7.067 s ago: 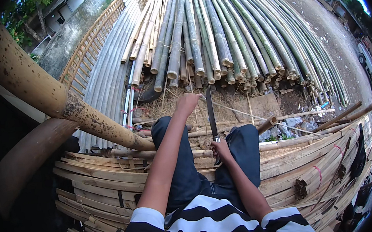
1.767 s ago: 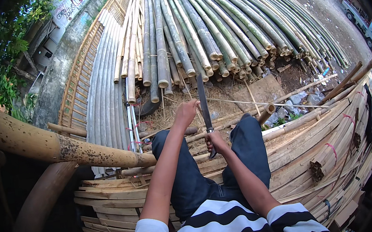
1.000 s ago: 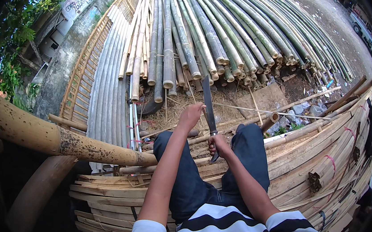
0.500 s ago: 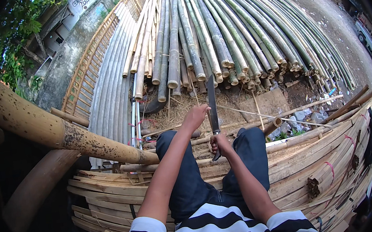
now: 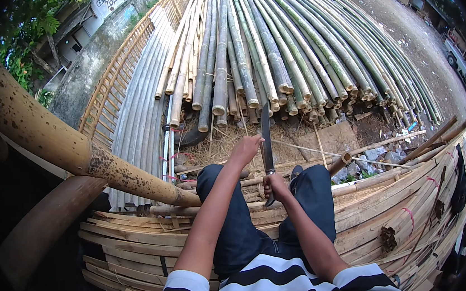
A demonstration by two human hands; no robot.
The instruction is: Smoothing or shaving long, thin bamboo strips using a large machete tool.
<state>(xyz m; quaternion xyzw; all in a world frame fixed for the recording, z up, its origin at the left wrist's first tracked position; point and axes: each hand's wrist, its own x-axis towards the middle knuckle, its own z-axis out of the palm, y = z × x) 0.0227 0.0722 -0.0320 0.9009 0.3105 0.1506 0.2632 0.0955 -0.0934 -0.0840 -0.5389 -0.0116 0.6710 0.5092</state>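
My right hand point(image 5: 275, 187) is wrapped round the handle of a machete point(image 5: 267, 142), whose long dark blade points up and away from me between my knees. My left hand point(image 5: 248, 149) is closed in a pinch just left of the blade. A thin, pale bamboo strip shows at its fingertips, close against the blade; most of it is hidden by the hand and blade. My legs in dark trousers are spread on either side, with the hands between and above them.
Long bamboo poles point(image 5: 219, 85) are piled ahead. Grey corrugated sheets point(image 5: 139, 115) and a bamboo lattice point(image 5: 101, 85) lie left. A thick bamboo pole point(image 5: 59, 142) crosses at my left. Split bamboo slats point(image 5: 379, 210) are stacked around me. A vehicle point(image 5: 458, 65) stands far right.
The view has shifted slightly, so the surroundings sit a little differently. Both hands keep nearly the same pose, the left pinched beside the blade and the right on the machete handle.
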